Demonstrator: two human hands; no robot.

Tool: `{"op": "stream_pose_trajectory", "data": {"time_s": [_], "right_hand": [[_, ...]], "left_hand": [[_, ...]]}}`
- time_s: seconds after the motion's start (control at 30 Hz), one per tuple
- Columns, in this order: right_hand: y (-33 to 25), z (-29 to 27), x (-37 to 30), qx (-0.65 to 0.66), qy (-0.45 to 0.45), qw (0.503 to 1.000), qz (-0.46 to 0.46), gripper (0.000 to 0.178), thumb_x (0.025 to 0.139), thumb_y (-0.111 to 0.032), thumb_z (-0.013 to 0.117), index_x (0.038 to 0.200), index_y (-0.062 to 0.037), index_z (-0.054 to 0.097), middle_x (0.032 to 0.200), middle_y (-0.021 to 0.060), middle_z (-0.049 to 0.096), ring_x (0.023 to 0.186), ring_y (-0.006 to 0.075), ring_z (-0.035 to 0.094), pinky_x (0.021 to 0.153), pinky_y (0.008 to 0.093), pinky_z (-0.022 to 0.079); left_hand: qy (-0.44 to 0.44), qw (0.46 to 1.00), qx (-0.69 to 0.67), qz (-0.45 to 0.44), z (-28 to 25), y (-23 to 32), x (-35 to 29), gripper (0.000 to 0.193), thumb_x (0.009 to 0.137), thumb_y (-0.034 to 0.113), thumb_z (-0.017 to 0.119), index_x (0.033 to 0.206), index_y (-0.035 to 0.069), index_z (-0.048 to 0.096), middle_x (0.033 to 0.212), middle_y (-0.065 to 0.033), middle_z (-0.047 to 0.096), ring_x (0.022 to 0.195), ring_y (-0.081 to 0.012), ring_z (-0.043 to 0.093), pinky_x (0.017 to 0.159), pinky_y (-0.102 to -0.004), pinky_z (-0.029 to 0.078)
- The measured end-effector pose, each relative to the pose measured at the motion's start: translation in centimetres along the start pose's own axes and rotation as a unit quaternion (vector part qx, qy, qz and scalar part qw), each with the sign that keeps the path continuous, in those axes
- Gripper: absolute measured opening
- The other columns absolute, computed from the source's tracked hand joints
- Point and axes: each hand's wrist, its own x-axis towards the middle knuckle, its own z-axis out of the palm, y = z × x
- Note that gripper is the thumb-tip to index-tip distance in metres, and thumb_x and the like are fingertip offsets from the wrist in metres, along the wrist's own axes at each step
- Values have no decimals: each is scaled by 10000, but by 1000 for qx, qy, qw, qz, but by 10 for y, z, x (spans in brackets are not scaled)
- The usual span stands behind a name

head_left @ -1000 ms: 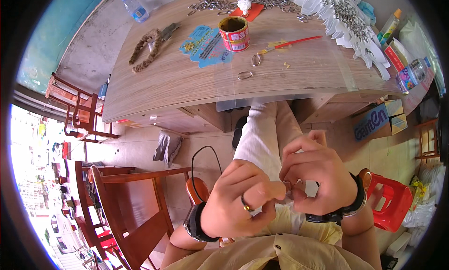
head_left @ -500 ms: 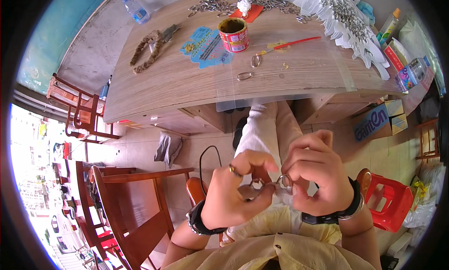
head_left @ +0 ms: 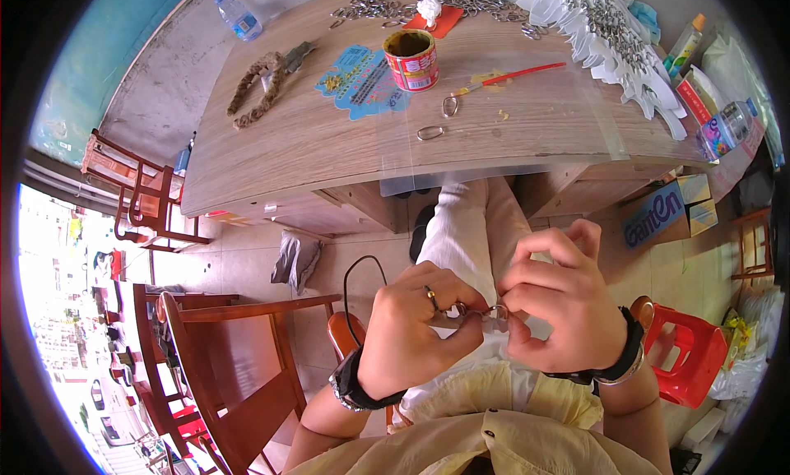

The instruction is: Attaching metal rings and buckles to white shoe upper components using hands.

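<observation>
Over my lap, my left hand [head_left: 411, 335] is closed, with thumb and forefinger pinched on a small metal ring [head_left: 455, 311]. Close beside it, my right hand [head_left: 564, 310] pinches another shiny metal ring [head_left: 499, 312], its other fingers curled. The two rings nearly meet between my fingertips. Something pale, perhaps a strip of cloth, lies by the rings, but my fingers hide most of it. On the desk ahead lie two loose oval metal rings, one [head_left: 429, 133] near the front edge and one [head_left: 450, 106] by a red-handled brush [head_left: 527, 72].
An opened red tin [head_left: 412, 74] of brownish paste stands on the wooden desk [head_left: 313, 158]. Left of it are a blue card [head_left: 358, 84] and rope-wrapped pliers or shears [head_left: 263, 88]. Metal rings heap behind, beside white strips [head_left: 568, 14] with metal ends. A red stool [head_left: 687, 356] stands right.
My left hand has turned, its knuckles rolling over and its fingers closing further over its ring. Both rings have tilted and sit slightly higher. The things on the desk stay put.
</observation>
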Motion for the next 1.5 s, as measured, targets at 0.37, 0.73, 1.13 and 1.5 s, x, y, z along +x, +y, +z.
{"op": "stream_pose_trajectory", "data": {"time_s": [0.37,0.73,1.13,1.5], "right_hand": [[1,-7,2,32,-42,999,14,132,571,-107,671,669,-112,583,819,-57,596,967,164,521,855,456,281],[11,-11,1,219,-65,973,-36,127,618,-66,629,722,-115,573,793,-33,561,847,181,514,766,381,276],[22,4,-3,524,-106,844,-38,75,714,-94,684,751,-94,619,775,-18,568,763,188,489,757,327,315],[9,4,-11,408,-28,912,-11,95,620,-37,611,698,-79,576,730,-1,553,718,195,498,715,320,327]], "left_hand": [[26,999,13,17,6,1,-2,138,589,-8,660,713,51,672,615,-29,572,589,-147,508,514,-265,379],[-91,968,-232,13,-1,-7,4,131,592,-51,633,705,12,656,719,-92,643,676,-183,537,593,-282,397],[-266,787,-554,-50,10,-27,-1,196,733,-100,636,902,-26,700,914,-98,679,918,-178,588,847,-303,443],[-174,893,-416,-8,9,-18,-7,153,708,-95,636,818,-5,691,814,-68,656,815,-157,585,722,-270,441]]}}
